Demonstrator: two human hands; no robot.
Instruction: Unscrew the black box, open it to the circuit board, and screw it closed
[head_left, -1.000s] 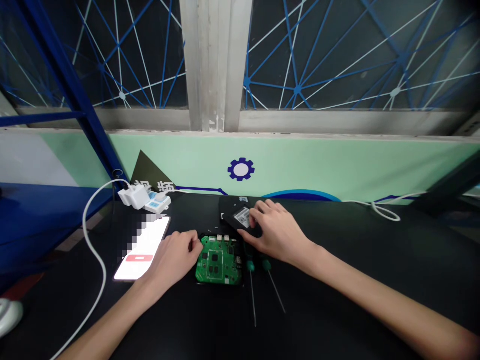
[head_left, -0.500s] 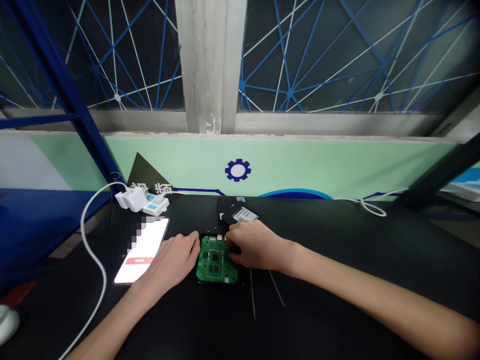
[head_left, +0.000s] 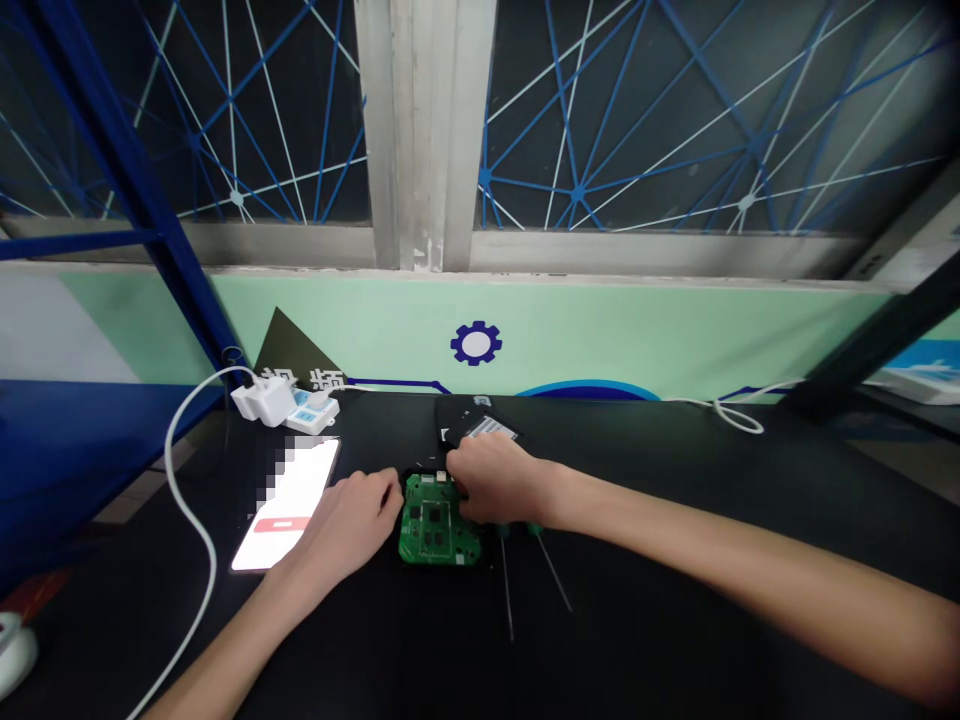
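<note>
Green square circuit board [head_left: 441, 530] lies flat on the black bench [head_left: 675, 580]; it looks light, stiff and fragile, best held by its edges. Fingers of the left hand [head_left: 341, 525] and right hand [head_left: 495, 480] reach its edges; clamped or not, I cannot tell.

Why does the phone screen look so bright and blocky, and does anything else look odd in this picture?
In the head view, the phone screen glows nearly white, with a blocky mosaic along its left edge; the wide lens bends the window sill; the right forearm looks slightly soft.
</note>
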